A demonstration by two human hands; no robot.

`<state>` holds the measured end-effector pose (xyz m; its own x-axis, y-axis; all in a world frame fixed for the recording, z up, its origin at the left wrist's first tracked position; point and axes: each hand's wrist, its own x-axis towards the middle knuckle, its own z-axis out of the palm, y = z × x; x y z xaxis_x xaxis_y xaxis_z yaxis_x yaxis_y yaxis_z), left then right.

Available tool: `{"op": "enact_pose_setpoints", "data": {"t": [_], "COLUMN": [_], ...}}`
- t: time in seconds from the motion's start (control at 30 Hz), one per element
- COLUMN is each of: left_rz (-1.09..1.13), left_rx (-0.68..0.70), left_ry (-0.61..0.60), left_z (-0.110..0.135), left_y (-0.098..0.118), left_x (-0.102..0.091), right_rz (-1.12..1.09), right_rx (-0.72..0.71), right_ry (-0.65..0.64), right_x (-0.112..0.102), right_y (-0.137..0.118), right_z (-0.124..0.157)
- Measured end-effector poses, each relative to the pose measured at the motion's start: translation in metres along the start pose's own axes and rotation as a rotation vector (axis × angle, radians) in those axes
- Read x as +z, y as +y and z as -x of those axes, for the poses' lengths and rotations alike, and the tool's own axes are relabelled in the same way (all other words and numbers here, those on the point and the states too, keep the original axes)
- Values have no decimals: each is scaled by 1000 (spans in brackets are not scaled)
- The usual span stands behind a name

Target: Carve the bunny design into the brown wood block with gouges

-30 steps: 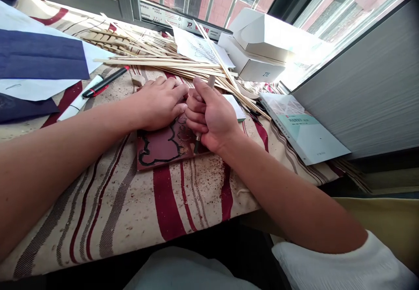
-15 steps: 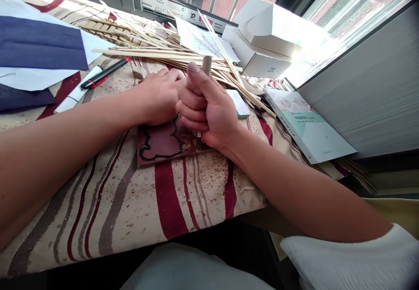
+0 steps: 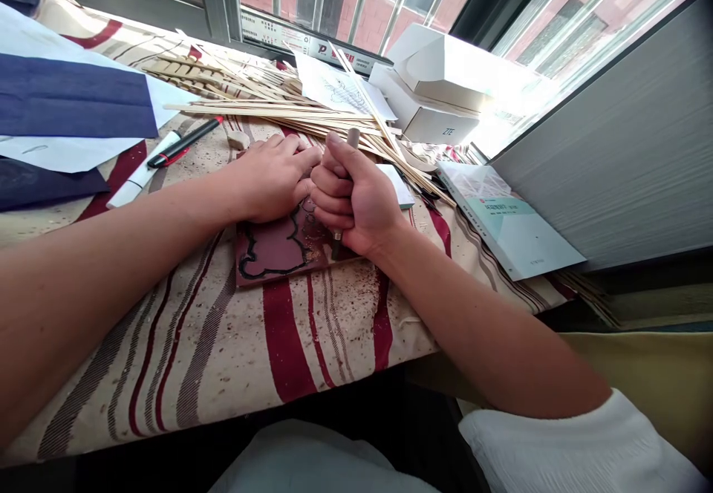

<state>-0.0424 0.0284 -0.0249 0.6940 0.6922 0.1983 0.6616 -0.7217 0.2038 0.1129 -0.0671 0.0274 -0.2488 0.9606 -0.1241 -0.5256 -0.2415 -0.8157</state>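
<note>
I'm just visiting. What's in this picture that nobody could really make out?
In the head view:
- Tool: middle wrapped by the right fingers; tip too small and dark to tell its shape.
- Brown board: far part hidden under the left fingers.
- Book: smallest cover print too tiny to read.
- Navy sheet: cut off by the left edge.

The left hand [image 3: 275, 177] is partly covering the reddish-brown board [image 3: 272, 252]; the right hand [image 3: 359, 192] is concealing the middle of the tool [image 3: 353, 137].
</note>
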Motion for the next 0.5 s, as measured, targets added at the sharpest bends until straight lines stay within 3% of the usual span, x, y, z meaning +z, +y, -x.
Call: {"op": "enact_pose_setpoints", "data": {"t": [0.27,0.5], "left_rz": [-11,-5], "left_rx": [9,1], "left_ry": [28,19], "left_z": [2,2], "left_y": [-6,-4], "left_x": [1,0], "right_rz": [28,67], "right_rx": [-6,-33], "right_ry": [228,296], "right_x": [13,15], "right_y": [1,2], "right_z": [1,4]}}
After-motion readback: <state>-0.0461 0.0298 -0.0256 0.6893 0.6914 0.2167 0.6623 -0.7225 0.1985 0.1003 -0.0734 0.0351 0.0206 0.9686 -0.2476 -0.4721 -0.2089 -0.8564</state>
